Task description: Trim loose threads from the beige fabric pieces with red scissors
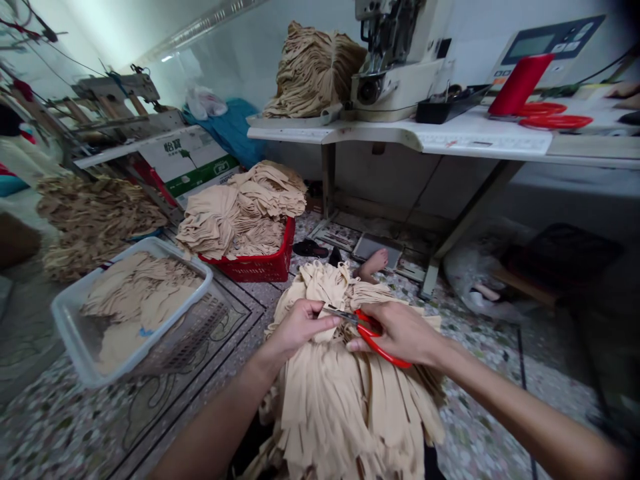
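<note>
Head view: a thick bundle of beige fabric strips (340, 393) hangs over the person's lap, nearest of all. Above it, the right hand (400, 333) grasps red-handled scissors (369, 331), whose blades point toward the left hand (300, 328). The left thumb and fingers close in at the blade tips; whether they pinch fabric, I cannot tell. So the scissors lie between the hands, over the bundle.

Beyond the left forearm, a whitish plastic basket (195, 327) holds loose beige pieces (145, 287) and a small blue scrap (145, 331). Farther on, a red basket (250, 269) is heaped above its rim with folded beige stacks (235, 217). Behind, on the bench (480, 140), a black tray (437, 112) contains small items too indistinct to name, beside a sewing machine (390, 90).
</note>
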`<action>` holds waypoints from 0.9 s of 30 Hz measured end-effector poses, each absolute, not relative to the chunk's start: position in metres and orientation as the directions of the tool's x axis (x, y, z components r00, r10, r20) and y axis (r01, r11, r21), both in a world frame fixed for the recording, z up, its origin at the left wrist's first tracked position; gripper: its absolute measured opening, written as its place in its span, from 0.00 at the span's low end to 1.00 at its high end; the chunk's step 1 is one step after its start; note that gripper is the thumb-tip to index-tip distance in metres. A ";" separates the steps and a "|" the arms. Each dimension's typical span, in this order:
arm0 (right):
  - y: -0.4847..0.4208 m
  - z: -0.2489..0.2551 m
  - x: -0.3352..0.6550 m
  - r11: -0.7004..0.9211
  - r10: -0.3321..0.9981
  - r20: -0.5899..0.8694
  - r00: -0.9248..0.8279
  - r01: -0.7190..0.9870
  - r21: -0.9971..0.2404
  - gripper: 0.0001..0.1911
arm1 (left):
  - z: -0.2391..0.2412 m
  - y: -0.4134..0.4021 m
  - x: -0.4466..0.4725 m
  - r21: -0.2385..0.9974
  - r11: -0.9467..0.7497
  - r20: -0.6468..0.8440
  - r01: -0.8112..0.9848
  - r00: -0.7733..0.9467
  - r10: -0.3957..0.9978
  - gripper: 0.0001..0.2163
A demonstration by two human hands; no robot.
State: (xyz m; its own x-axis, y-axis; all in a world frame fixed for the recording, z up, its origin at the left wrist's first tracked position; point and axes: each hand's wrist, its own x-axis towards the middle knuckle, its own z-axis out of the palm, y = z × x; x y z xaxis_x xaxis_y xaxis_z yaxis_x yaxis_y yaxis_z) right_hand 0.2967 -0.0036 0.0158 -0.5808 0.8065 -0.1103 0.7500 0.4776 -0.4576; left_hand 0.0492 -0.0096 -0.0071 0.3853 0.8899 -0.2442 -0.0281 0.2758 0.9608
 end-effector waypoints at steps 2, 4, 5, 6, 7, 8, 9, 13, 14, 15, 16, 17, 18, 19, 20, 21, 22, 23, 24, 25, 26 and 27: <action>-0.002 0.014 0.295 0.471 0.815 -0.105 -0.570 0.757 -0.453 0.22 | -0.009 -0.011 0.049 0.955 0.295 -0.267 -0.024 0.358 0.895 0.19; -0.001 0.012 0.295 0.456 0.833 -0.089 -0.546 0.769 -0.449 0.23 | -0.011 -0.012 0.049 0.953 0.301 -0.273 -0.031 0.343 0.899 0.18; -0.001 0.010 0.295 0.444 0.842 -0.080 -0.533 0.770 -0.459 0.23 | -0.011 -0.012 0.049 0.954 0.296 -0.267 -0.036 0.344 0.900 0.18; 0.000 0.008 0.296 0.426 0.851 -0.072 -0.519 0.765 -0.484 0.23 | -0.011 -0.012 0.049 0.957 0.286 -0.255 -0.039 0.349 0.902 0.17; 0.001 0.005 0.297 0.401 0.859 -0.071 -0.507 0.753 -0.523 0.24 | -0.010 -0.013 0.049 0.962 0.269 -0.238 -0.040 0.354 0.904 0.17; 0.002 0.002 0.299 0.368 0.867 -0.075 -0.493 0.734 -0.571 0.24 | -0.008 -0.014 0.049 0.968 0.247 -0.218 -0.035 0.362 0.906 0.17; 0.004 -0.001 0.302 0.328 0.875 -0.084 -0.477 0.712 -0.621 0.25 | -0.005 -0.016 0.047 0.976 0.217 -0.193 -0.020 0.377 0.906 0.16; 0.011 -0.019 0.316 0.161 0.895 -0.137 -0.425 0.594 -0.788 0.27 | 0.015 -0.030 0.039 0.988 0.055 -0.140 0.145 0.674 0.726 0.13; 0.012 -0.024 0.319 0.120 0.895 -0.155 -0.419 0.561 -0.819 0.27 | 0.020 -0.035 0.037 0.984 0.032 -0.160 0.177 0.773 0.614 0.13; 0.013 -0.029 0.321 0.077 0.894 -0.176 -0.412 0.530 -0.845 0.27 | 0.025 -0.038 0.034 0.979 0.030 -0.188 0.201 0.839 0.510 0.13; 0.014 -0.032 0.323 0.034 0.894 -0.198 -0.401 0.502 -0.864 0.27 | 0.029 -0.040 0.031 0.974 0.053 -0.221 0.221 0.866 0.448 0.13; 0.015 -0.035 0.323 -0.010 0.896 -0.219 -0.387 0.476 -0.879 0.27 | 0.031 -0.040 0.028 0.968 0.092 -0.251 0.235 0.855 0.454 0.14; 0.015 -0.036 0.323 -0.048 0.897 -0.236 -0.373 0.450 -0.892 0.27 | 0.031 -0.038 0.025 0.961 0.131 -0.276 0.244 0.806 0.524 0.15; 0.016 -0.036 0.321 -0.078 0.899 -0.246 -0.362 0.421 -0.904 0.27 | 0.030 -0.034 0.022 0.956 0.157 -0.289 0.246 0.715 0.636 0.15; 0.016 -0.034 0.318 -0.100 0.901 -0.250 -0.355 0.390 -0.915 0.27 | 0.027 -0.027 0.019 0.956 0.164 -0.280 0.244 0.591 0.757 0.16; 0.016 -0.030 0.314 -0.114 0.902 -0.248 -0.353 0.358 -0.927 0.28 | 0.022 -0.020 0.016 0.959 0.147 -0.246 0.243 0.450 0.858 0.16; 0.017 -0.026 0.309 -0.122 0.905 -0.240 -0.352 0.327 -0.937 0.29 | 0.016 -0.011 0.013 0.961 0.113 -0.193 0.252 0.320 0.928 0.16; 0.017 -0.022 0.304 -0.125 0.907 -0.230 -0.352 0.299 -0.946 0.29 | 0.009 -0.003 0.010 0.960 0.080 -0.142 0.268 0.223 0.964 0.16; 0.017 -0.017 0.298 -0.125 0.910 -0.219 -0.351 0.271 -0.954 0.29 | 0.002 0.004 0.008 0.956 0.064 -0.116 0.287 0.170 0.979 0.16; 0.017 -0.014 0.292 -0.128 0.910 -0.211 -0.356 0.242 -0.962 0.29 | -0.006 0.010 0.007 0.952 0.059 -0.109 0.299 0.152 0.982 0.17; 0.017 -0.012 0.286 -0.135 0.908 -0.207 -0.366 0.214 -0.968 0.29 | -0.013 0.015 0.006 0.950 0.065 -0.119 0.305 0.162 0.980 0.18; 0.016 -0.011 0.280 -0.145 0.904 -0.207 -0.374 0.186 -0.972 0.29 | -0.018 0.019 0.007 0.949 0.072 -0.135 0.306 0.190 0.973 0.18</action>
State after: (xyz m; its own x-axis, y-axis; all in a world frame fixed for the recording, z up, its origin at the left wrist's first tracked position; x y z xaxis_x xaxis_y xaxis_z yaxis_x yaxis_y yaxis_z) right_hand 0.2803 0.0165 -0.0106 -0.3743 0.9039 -0.2068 0.1863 -0.1452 -0.9717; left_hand 0.0066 0.0187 -0.0185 0.1899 0.9725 -0.1348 0.3063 0.0717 0.9492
